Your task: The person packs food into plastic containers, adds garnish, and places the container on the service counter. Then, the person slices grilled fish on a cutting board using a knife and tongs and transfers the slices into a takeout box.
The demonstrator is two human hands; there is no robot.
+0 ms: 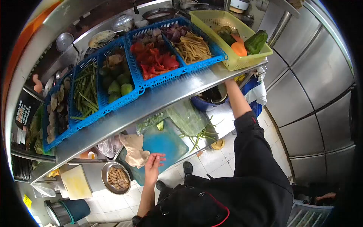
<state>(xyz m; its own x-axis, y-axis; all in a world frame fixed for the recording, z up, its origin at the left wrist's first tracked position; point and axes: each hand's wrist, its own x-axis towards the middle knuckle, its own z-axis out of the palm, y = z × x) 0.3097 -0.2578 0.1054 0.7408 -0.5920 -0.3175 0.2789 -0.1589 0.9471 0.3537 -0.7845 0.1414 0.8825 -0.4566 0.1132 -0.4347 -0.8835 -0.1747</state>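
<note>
My left hand is over the near edge of a blue-green cutting board, its fingers loosely apart with nothing visible in them. Just beyond it lies a crumpled beige cloth. My right arm stretches forward, and my right hand goes under the steel shelf edge, so its fingers are hidden. Beside that wrist is a dark blue bowl with dark contents I cannot make out. A clear plastic bag of green vegetables and loose green beans lie by the board.
Overhead, a steel shelf bears blue baskets of cut vegetables and a yellow basket with a green pepper. At left are a metal bowl of cooked strips, a pale board and a bucket.
</note>
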